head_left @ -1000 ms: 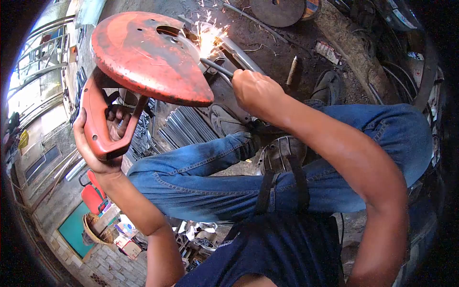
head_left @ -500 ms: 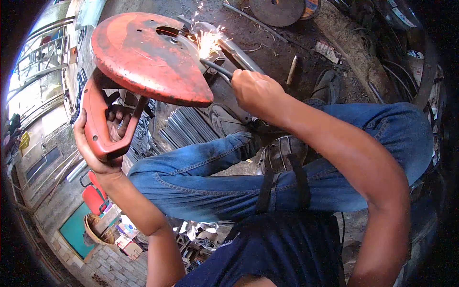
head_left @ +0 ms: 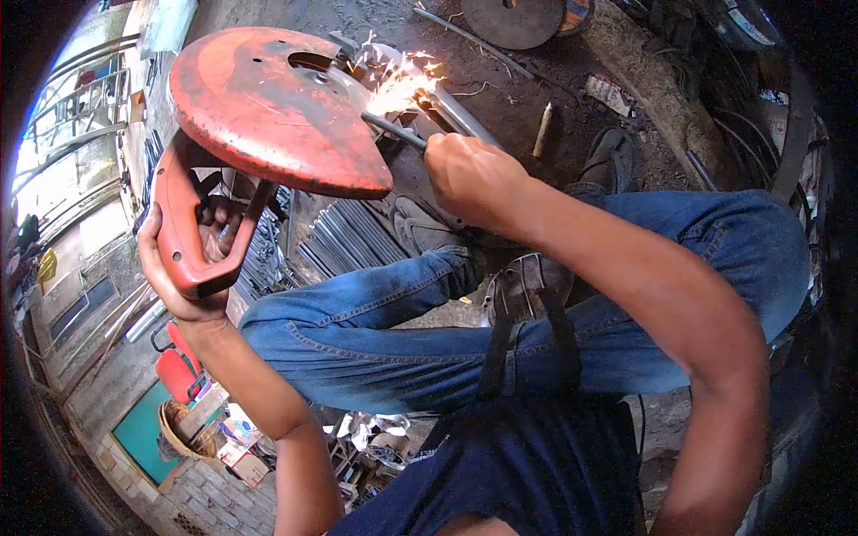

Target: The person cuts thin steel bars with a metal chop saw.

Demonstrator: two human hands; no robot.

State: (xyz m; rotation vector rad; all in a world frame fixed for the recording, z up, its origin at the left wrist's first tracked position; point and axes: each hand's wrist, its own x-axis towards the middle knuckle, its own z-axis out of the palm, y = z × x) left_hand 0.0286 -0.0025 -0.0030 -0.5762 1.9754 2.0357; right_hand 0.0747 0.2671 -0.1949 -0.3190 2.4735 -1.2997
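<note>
My left hand (head_left: 192,268) is wrapped round the D-shaped handle (head_left: 186,228) of a cut-off saw. The saw's worn red blade guard (head_left: 277,125) hides most of the disc. In my right fist (head_left: 474,174) is a thin dark metal rod (head_left: 395,130), its far end beside the disc's edge. Bright sparks (head_left: 407,85) fly there and hide the exact contact point. A metal tube (head_left: 465,116) lies just beyond the rod.
Many cut metal tubes (head_left: 347,237) lie bundled on the floor near my shoes. Worn discs (head_left: 514,20) are at the top, and a short pointed piece (head_left: 543,129) stands right of my fist. A red chair (head_left: 177,371) and a basket (head_left: 183,429) are at lower left.
My right hand and the rod have shifted slightly left. The guard's tip sits slightly further left, and the sparks spread wider. My left hand keeps its grip.
</note>
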